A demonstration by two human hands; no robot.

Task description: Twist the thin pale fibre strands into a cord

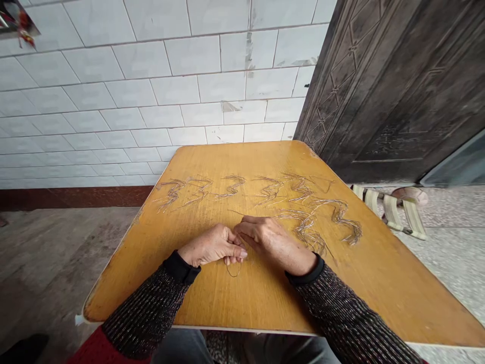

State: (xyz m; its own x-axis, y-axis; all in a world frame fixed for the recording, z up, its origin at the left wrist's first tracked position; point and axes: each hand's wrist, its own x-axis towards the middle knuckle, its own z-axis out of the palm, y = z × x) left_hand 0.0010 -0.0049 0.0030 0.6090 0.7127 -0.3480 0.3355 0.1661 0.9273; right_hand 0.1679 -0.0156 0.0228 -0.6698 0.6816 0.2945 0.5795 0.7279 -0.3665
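Both hands meet over the near middle of the wooden table (pixel 212 303). My left hand (pixel 216 244) is closed, thumb and fingers pinching a thin brown wire (pixel 234 276). A loop of this wire hangs below the left fingertips. My right hand (pixel 267 237) is closed too, its fingers bent down against the left fingertips and over the wire; its fingertips are partly hidden. A thin end pokes out above the right knuckles. Just right of that hand lies a bundle of bent wires (pixel 303 222), and another wavy bundle (pixel 343 220) lies farther right.
Several more bundles of zigzag wire, among them one at the left (pixel 174 192) and one in the middle (pixel 233 187), lie in a row across the table. Behind stands a white tiled wall (pixel 193 91). A dark carved door (pixel 382 91) and a slatted stool (pixel 392 210) are at right.
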